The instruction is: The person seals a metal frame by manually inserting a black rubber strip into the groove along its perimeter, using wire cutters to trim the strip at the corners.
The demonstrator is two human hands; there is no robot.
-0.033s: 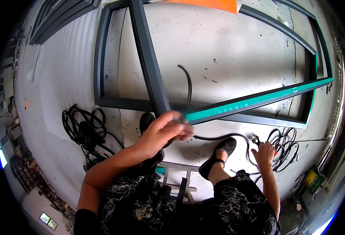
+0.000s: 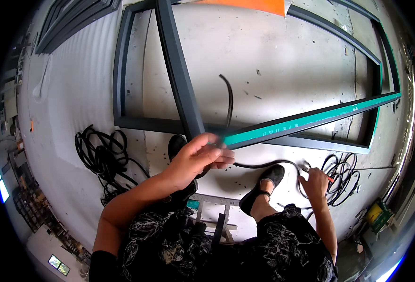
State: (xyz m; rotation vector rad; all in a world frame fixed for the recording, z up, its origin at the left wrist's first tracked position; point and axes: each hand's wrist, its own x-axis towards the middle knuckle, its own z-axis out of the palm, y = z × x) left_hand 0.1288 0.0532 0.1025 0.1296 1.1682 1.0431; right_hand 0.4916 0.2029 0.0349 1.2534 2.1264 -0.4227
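My left hand (image 2: 195, 160) is closed at the near corner of a dark grey frame (image 2: 179, 70) with green film (image 2: 311, 121) along one side. Its fingers pinch a black rubber strip (image 2: 229, 98), whose free end curves up beyond the corner. From below the fingers the strip runs right, past my shoe, toward a loose coil (image 2: 343, 176). Beside that coil my right hand (image 2: 315, 183) is closed around a small hand tool (image 2: 305, 167) with a metal head and an orange-red handle end. Its exact kind is too small to tell.
Another dark frame (image 2: 146, 123) lies flat on the pale floor under the held one. A tangle of black strip (image 2: 101, 152) lies left of my feet. More dark profiles (image 2: 75, 23) are stacked at the far left. A low metal stool (image 2: 212, 207) stands between my legs.
My right hand has shifted slightly left with the tool, whose head has turned a little. The strip's free end has moved slightly up and right. My left hand stays in place.
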